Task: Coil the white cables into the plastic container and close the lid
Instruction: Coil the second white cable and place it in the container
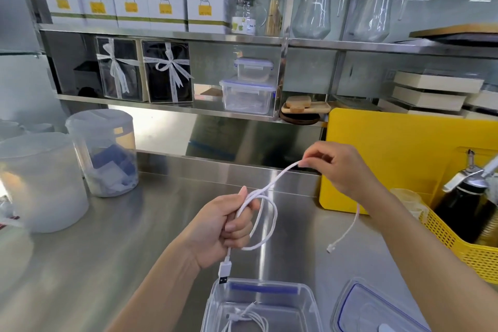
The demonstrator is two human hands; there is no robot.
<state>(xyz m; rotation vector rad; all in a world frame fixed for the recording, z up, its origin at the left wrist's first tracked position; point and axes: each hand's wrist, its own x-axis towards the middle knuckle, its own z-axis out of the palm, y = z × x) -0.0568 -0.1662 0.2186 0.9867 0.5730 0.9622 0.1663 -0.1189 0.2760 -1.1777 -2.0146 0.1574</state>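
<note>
My left hand [223, 226] grips a white cable [272, 210] that forms a loop beside my fingers, its USB plug [224, 272] hanging just above the container. My right hand [339, 167] pinches the same cable farther along, up and to the right; the cable's small end connector [330, 248] dangles below that wrist. The clear plastic container [310, 302] stands open at the bottom centre, with another coiled white cable [248, 318] inside. Its clear lid [350, 302] with a blue seal lies on the counter to the right.
Frosted tubs [40, 180] and a clear canister [105, 151] stand at the left of the steel counter [107, 237]. A yellow cutting board [388, 148] leans at the right, with a yellow basket [463, 250] holding a dark bottle [463, 205]. Shelves behind carry boxes, containers and glass pitchers.
</note>
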